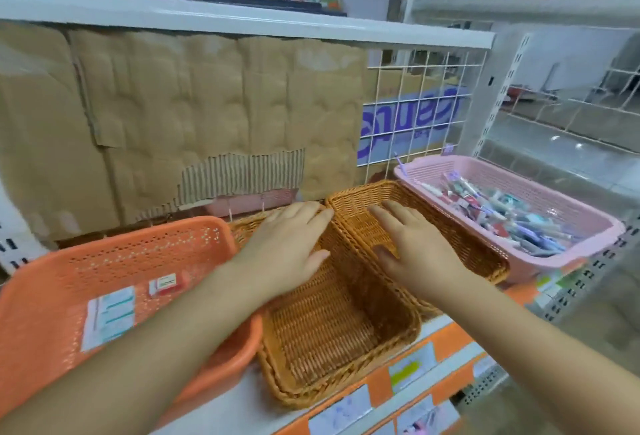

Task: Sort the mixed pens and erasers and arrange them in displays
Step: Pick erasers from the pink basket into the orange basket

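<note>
Two brown wicker baskets stand side by side on the shelf. My left hand lies over the far rim of the left wicker basket, fingers spread. My right hand rests on the near wall of the right wicker basket, thumb hooked over its rim. Both baskets look bare inside. To the right, a pink plastic basket holds several mixed packaged pens and erasers. On the left, an orange plastic basket holds a pen pack and a small red eraser pack.
Torn cardboard covers the shelf's back, with a white wire grid to its right. Orange and white price tags line the shelf's front edge. A white shelf board runs overhead. Another shelving unit stands at the far right.
</note>
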